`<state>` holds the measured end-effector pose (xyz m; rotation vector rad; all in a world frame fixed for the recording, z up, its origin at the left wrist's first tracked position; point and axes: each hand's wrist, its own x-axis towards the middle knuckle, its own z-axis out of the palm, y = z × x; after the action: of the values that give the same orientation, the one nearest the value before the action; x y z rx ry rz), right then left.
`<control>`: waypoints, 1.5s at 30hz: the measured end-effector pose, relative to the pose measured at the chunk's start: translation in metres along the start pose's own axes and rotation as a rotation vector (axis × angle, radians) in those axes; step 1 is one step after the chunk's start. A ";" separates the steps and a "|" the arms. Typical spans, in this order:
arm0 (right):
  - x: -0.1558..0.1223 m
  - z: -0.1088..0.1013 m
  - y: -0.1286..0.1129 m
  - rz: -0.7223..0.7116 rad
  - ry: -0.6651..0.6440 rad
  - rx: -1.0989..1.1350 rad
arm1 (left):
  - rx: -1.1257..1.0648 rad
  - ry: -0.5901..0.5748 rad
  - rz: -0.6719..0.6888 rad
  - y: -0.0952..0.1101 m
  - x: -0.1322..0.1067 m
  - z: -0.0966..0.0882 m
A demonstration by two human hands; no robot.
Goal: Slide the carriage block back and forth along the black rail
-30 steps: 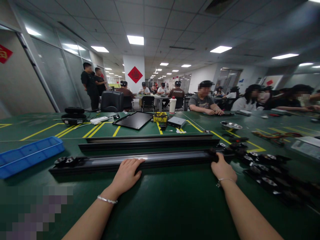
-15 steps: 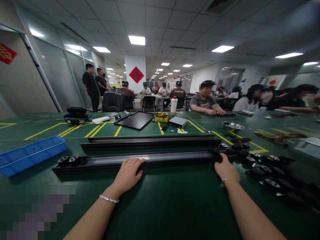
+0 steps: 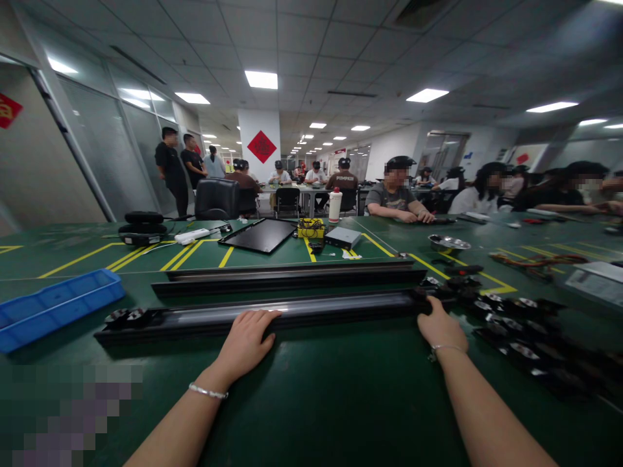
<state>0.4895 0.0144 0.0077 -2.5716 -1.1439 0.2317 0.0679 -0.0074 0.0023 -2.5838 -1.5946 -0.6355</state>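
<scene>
A long black metal rail [image 3: 311, 310] lies across the green table [image 3: 321, 402] in front of me. My left hand [image 3: 246, 344] rests palm down on its near edge at the middle, fingers stretched over it. My right hand [image 3: 438, 327] is curled round the rail's right end, where black roller parts [image 3: 506, 324] are strung out to the right. Two black rollers [image 3: 127, 316] sit at the rail's left end. A second black rail [image 3: 287, 277] lies parallel just behind.
A blue plastic tray [image 3: 56, 305] stands at the left. Behind the rails lie a black panel [image 3: 260, 235], a yellow box [image 3: 311, 227], a grey box [image 3: 343, 237], a white bottle [image 3: 335, 205] and a metal bowl [image 3: 448, 244]. Several people sit at the far tables.
Both hands keep their places on the rail. Only the camera has shifted slightly.
</scene>
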 end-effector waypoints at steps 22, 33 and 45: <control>-0.001 -0.006 0.000 -0.014 -0.050 -0.043 | 0.002 -0.003 -0.008 -0.003 0.000 0.004; 0.000 -0.007 -0.001 0.016 -0.043 -0.012 | -0.005 -0.007 -0.011 -0.004 0.001 0.005; 0.008 -0.002 0.005 0.022 -0.006 0.021 | -0.013 -0.005 -0.018 -0.002 0.001 0.004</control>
<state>0.4990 0.0172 0.0081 -2.5686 -1.1094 0.2547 0.0677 -0.0042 -0.0014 -2.5854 -1.6219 -0.6441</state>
